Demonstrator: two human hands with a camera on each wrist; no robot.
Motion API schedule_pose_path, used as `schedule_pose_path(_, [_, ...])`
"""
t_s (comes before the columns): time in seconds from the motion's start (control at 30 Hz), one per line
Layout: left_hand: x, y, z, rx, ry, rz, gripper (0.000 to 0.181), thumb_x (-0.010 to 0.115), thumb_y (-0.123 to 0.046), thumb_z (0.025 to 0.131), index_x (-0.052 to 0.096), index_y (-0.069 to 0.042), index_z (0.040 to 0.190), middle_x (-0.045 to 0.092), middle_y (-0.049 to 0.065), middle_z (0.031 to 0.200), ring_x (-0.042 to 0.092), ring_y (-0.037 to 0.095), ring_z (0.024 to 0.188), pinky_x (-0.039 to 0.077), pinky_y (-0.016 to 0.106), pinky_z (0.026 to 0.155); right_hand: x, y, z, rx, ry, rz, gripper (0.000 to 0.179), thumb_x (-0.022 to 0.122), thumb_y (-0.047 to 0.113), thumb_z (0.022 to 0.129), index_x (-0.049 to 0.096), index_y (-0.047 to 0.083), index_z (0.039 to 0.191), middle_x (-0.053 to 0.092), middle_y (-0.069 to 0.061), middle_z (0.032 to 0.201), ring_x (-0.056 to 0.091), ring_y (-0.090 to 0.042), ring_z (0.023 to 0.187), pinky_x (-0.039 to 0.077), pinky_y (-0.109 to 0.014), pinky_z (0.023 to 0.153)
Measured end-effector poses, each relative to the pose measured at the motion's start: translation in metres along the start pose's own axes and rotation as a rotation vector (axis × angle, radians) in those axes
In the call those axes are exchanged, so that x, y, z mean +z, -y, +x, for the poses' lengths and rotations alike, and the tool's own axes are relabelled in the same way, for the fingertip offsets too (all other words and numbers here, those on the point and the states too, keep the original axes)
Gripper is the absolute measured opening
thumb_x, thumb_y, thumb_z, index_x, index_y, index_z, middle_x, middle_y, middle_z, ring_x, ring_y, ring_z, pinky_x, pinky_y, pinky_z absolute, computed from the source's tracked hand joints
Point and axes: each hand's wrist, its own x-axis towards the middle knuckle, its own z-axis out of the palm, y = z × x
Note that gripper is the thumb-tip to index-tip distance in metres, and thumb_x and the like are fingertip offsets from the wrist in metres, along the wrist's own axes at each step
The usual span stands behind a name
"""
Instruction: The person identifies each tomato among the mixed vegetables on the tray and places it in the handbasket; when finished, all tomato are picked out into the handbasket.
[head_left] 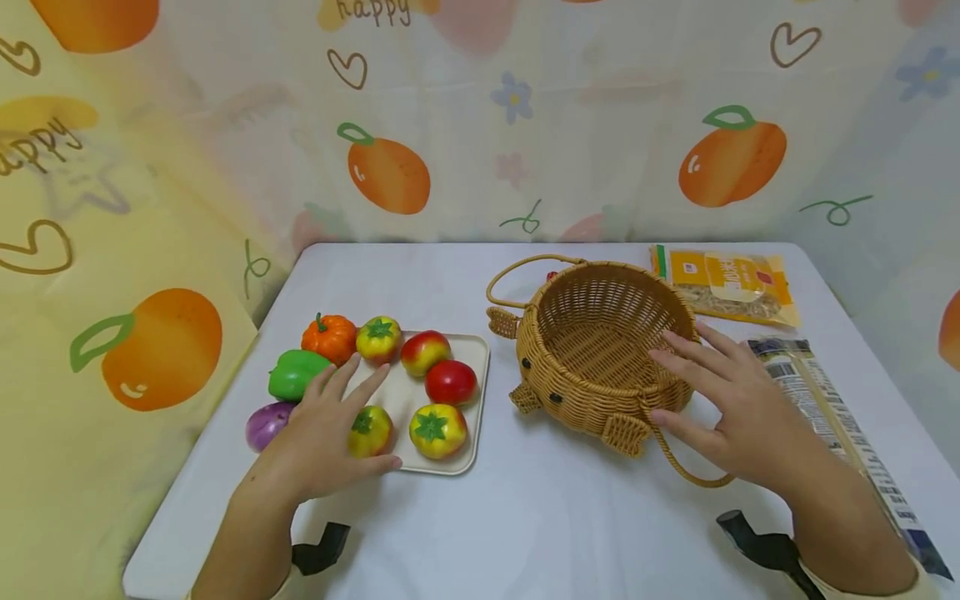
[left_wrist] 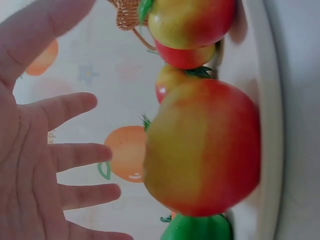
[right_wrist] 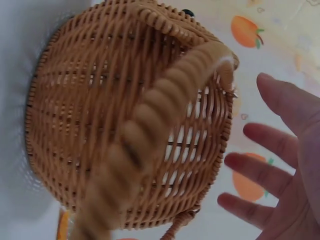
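Observation:
My left hand (head_left: 330, 433) hovers with fingers spread over the left side of a cream tray (head_left: 481, 400). Below it is a red-and-yellow fruit (left_wrist: 205, 150) with a green star-shaped top, apart from the palm in the left wrist view. More such fruits (head_left: 437, 430) and a plain red one (head_left: 451, 382) lie on the tray. At the right side of a wicker basket (head_left: 585, 400), my right hand (head_left: 738, 400) is held with its fingers extended and apart. The basket has dark bead eyes and two rope handles (right_wrist: 145, 125); its inside looks bare.
Along the tray's left edge sit an orange pumpkin (head_left: 330, 338), a green pepper (head_left: 296, 375) and a purple vegetable (head_left: 268, 425). Behind and right of the basket lie a yellow food packet (head_left: 727, 285) and a long printed packet (head_left: 817, 400). A small red thing peeks out behind the basket.

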Motion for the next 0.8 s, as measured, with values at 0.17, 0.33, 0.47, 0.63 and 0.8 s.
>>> schedule_pose_path(0.17, [0.006, 0.007, -0.005, 0.005, 0.018, -0.03, 0.092, 0.081, -0.054, 0.081, 0.039, -0.028, 0.159, 0.026, 0.018, 0.166, 0.024, 0.049, 0.147, 0.044, 0.076, 0.097, 0.006, -0.002, -0.003, -0.034, 0.004, 0.01, 0.063, 0.086, 0.041, 0.08, 0.067, 0.022, 0.137, 0.062, -0.007, 0.144, 0.044, -0.041, 0.141, 0.036, -0.069, 0.11])
schedule_pose_path(0.33, [0.01, 0.009, -0.008, 0.022, 0.029, -0.053, 0.07, 0.081, -0.037, 0.086, 0.055, -0.02, 0.149, 0.042, 0.021, 0.157, 0.036, 0.05, 0.142, 0.046, 0.07, 0.101, 0.009, -0.003, -0.007, -0.017, 0.014, 0.005, 0.063, 0.089, 0.038, 0.076, 0.069, 0.019, 0.133, 0.067, -0.006, 0.137, 0.046, -0.036, 0.142, 0.042, -0.068, 0.105])
schedule_pose_path(0.47, [0.013, 0.011, -0.009, 0.049, 0.038, -0.073, 0.053, 0.079, -0.027, 0.089, 0.065, -0.018, 0.139, 0.051, 0.021, 0.149, 0.045, 0.05, 0.137, 0.045, 0.067, 0.104, 0.012, -0.004, -0.009, -0.021, -0.003, 0.004, 0.062, 0.089, 0.04, 0.075, 0.072, 0.017, 0.129, 0.068, -0.004, 0.136, 0.044, -0.031, 0.144, 0.045, -0.066, 0.103])
schedule_pose_path(0.63, [0.016, 0.012, -0.007, 0.113, -0.005, -0.069, 0.044, 0.081, -0.015, 0.087, 0.07, -0.017, 0.131, 0.06, 0.02, 0.14, 0.054, 0.047, 0.129, 0.046, 0.064, 0.104, 0.015, -0.005, -0.014, -0.033, -0.063, -0.015, 0.063, 0.086, 0.049, 0.077, 0.072, 0.017, 0.129, 0.071, 0.0, 0.132, 0.046, -0.028, 0.144, 0.049, -0.057, 0.104])
schedule_pose_path(0.8, [0.018, 0.014, -0.004, 0.133, -0.027, -0.071, 0.045, 0.083, -0.013, 0.086, 0.071, -0.017, 0.129, 0.062, 0.018, 0.136, 0.057, 0.044, 0.126, 0.049, 0.061, 0.102, 0.018, -0.001, -0.019, -0.023, -0.132, -0.012, 0.064, 0.071, 0.066, 0.085, 0.072, 0.02, 0.13, 0.072, 0.001, 0.13, 0.049, -0.026, 0.143, 0.032, -0.017, 0.116])
